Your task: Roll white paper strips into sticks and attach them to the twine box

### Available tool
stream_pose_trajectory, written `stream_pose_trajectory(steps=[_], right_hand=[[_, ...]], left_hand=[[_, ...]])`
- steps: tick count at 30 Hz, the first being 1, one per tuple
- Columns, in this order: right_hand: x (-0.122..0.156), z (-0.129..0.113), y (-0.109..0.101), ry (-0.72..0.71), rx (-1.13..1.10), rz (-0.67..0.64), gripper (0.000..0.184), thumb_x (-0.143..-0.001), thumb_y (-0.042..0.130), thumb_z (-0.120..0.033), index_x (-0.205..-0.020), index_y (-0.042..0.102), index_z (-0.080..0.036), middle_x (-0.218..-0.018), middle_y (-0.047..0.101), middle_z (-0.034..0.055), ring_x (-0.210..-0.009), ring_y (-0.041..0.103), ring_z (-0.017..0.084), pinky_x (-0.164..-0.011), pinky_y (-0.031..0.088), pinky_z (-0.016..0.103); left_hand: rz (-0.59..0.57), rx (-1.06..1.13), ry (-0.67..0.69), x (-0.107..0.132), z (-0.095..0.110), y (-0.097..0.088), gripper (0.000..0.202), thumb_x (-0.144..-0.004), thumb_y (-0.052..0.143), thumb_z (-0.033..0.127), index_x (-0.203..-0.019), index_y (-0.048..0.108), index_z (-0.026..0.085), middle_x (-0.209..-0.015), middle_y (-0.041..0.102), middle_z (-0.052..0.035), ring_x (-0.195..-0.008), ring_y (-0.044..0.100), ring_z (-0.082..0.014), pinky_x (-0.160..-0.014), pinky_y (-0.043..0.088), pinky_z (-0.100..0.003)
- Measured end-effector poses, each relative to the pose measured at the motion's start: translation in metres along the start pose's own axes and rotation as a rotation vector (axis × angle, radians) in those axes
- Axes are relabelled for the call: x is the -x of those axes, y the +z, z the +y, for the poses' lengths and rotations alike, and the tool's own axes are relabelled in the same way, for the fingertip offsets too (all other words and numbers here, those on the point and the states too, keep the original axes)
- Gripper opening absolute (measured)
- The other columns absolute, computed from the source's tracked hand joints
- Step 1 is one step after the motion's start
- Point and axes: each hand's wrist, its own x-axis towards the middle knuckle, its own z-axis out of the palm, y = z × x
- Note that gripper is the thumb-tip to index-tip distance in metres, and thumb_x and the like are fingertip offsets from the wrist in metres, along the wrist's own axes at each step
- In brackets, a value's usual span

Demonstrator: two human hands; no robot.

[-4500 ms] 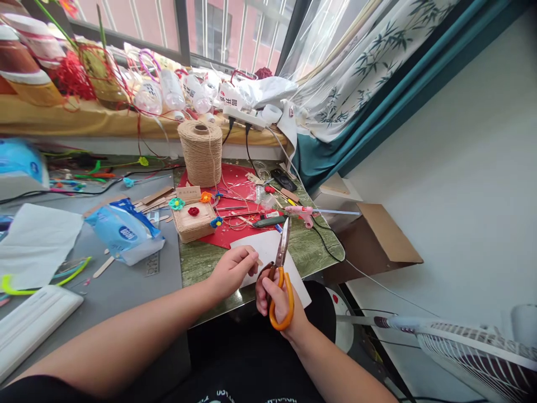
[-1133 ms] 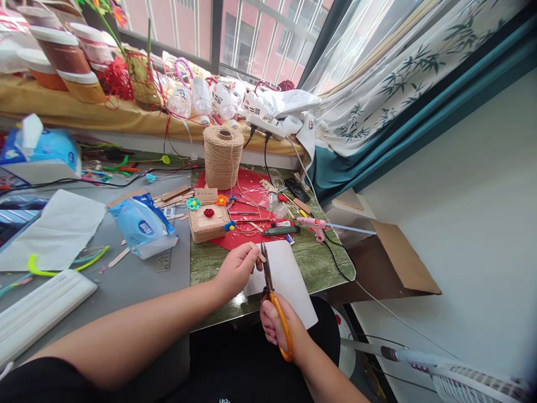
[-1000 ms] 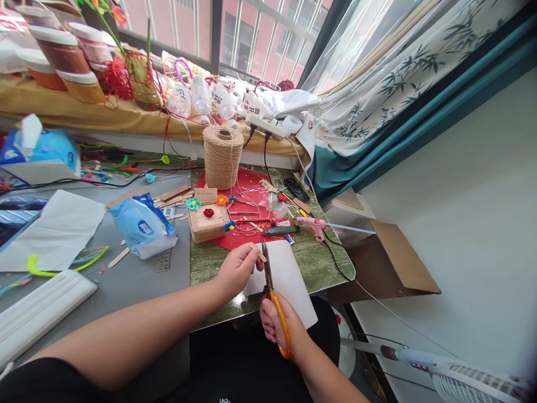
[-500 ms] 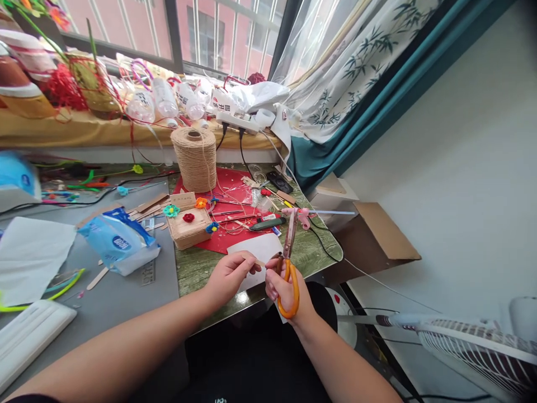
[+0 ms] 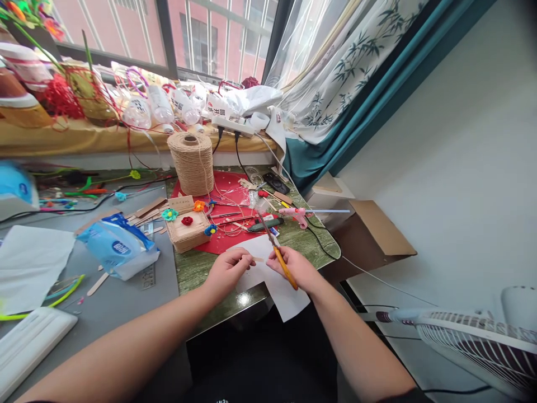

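Observation:
Between the thumb and fingers of my left hand is a small flat piece of craft stick. My right hand is closed round scissors with orange handles and rusty-looking blades, which point up and away to the left. The tips of the right fingers are close to the craft stick; whether they touch it, I cannot tell. Below both hands lies a white sheet of paper that hangs over the table's front edge. Just beyond my left hand sits a twine-covered box with yarn flowers on its lid.
A large spool of twine stands behind the box. On a red sheet lie a green utility knife and scraps. A pink glue gun rests at the right, its cord trailing. A blue wipes pack lies left.
My right hand has turned, so the scissors have swung from nearly upright to slanting up leftward. The paper now extends further over the table edge. The craft stick stays in my left hand.

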Motion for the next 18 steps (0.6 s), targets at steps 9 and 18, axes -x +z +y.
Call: stream_pose_trajectory(steps=[9, 18], right_hand=[[-0.050, 0.008, -0.034, -0.053, 0.847, 0.082, 0.027, -0.080, 0.078, -0.036, -0.096, 0.069, -0.016, -0.093, 0.071, 0.0093, -0.081, 0.064, 0.022, -0.067, 0.040, 0.029], [-0.043, 0.022, -0.012, -0.149, 0.774, 0.026, 0.035, -0.074, 0.078, -0.023, -0.106, 0.068, -0.016, -0.102, 0.070, 0.0095, -0.085, 0.064, 0.022, -0.070, 0.041, 0.028]], left_hand=[[0.049, 0.135, -0.096, -0.003, 0.002, -0.001, 0.039, -0.098, 0.047, 0.041, -0.099, 0.077, 0.016, -0.098, 0.074, -0.0096, -0.079, 0.057, -0.0177, -0.066, 0.045, -0.027], [-0.087, 0.032, -0.128, -0.005, -0.011, 0.003, 0.040, -0.097, 0.050, 0.047, -0.097, 0.079, 0.019, -0.092, 0.076, -0.0076, -0.083, 0.066, -0.0202, -0.074, 0.052, -0.030]])
